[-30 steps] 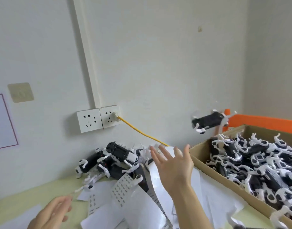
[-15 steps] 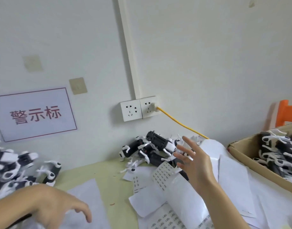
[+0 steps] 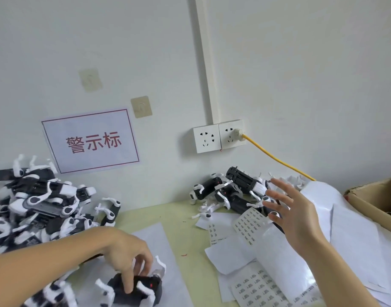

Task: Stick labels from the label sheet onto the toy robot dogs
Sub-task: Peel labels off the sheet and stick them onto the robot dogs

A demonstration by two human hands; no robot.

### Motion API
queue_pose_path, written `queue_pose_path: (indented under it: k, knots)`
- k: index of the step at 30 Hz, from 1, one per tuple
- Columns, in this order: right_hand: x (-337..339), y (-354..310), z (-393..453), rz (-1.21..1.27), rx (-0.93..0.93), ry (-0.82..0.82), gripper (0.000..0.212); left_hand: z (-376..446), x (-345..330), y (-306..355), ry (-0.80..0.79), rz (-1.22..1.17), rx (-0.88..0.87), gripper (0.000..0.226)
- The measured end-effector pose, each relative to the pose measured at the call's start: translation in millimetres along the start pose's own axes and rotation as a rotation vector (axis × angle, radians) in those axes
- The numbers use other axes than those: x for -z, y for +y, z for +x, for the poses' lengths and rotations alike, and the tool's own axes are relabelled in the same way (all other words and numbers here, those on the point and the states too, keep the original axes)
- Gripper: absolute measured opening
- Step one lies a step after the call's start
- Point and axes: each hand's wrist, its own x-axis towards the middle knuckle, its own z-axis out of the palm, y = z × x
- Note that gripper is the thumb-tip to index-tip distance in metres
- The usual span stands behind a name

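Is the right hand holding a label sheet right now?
No. The right hand is raised with its fingers spread and holds nothing, above the label sheets lying on the table.

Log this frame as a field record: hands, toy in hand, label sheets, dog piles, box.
left hand: fingers curled onto a toy robot dog lying on white paper, near edge
right hand: raised, fingers spread, holds nothing
label sheet: printed labels, flat, front right, among loose backing sheets
left pile of dogs: by the red-framed sign
middle pile of dogs: against the wall below the socket
cardboard box: right edge, contents barely visible
label on held dog: cannot tell
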Motion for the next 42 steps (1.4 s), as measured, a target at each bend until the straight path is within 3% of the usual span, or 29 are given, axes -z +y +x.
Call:
queue_pose_path:
  k: [3, 7, 11, 17, 20, 22, 24, 27, 29, 31, 33, 36, 42]
  knots:
    - [0, 1, 1, -0.011, 0.005, 0.0, 0.028, 5, 5, 0, 0.183, -0.126, -0.018, 0.03]
    - [0, 2, 2, -0.024, 0.012, 0.002, 0.028, 24, -1, -2, 0.336, -0.056, 0.043, 0.037]
    - [-1, 3, 4, -0.054, 0.022, -0.003, 0.027, 38, -6, 9, 0.273, 0.059, 0.17, 0.053]
    - [-4, 8, 5, -0.167, 0.069, -0.015, 0.029, 45, -2, 25, 0.399, 0.162, 0.211, 0.045]
    - [-5, 10, 5, -0.239, 0.097, -0.017, 0.03, 43, 9, 34, 0.491, 0.09, 0.199, 0.041]
    - [-6, 12, 5, -0.289, 0.119, -0.018, 0.029, 42, 16, 44, 0.61, -0.083, 0.172, 0.024]
    - [-6, 13, 4, -0.337, 0.141, -0.021, 0.029, 44, 20, 56, 0.719, -0.373, 0.129, 0.029]
    - [-7, 17, 2, -0.444, 0.189, -0.02, 0.028, 47, 20, 75, 0.811, -1.099, 0.089, 0.024]
    - [-8, 19, 1, -0.502, 0.21, -0.023, 0.027, 51, 14, 88, 0.714, -1.726, 0.063, 0.01]
    - [-10, 20, 1, -0.536, 0.216, -0.03, 0.027, 55, 1, 102, 0.578, -2.123, -0.003, 0.01]
    - [-11, 21, 0, -0.567, 0.22, -0.036, 0.026, 63, -14, 117, 0.589, -2.291, -0.027, 0.022]
    - [-15, 23, -3, -0.615, 0.243, -0.065, 0.027, 71, -28, 126, 0.757, -2.319, 0.073, 0.049]
    - [-41, 29, -22, -0.782, 0.302, -0.236, 0.023, 70, -32, 110, 0.904, -2.324, -0.021, 0.049]
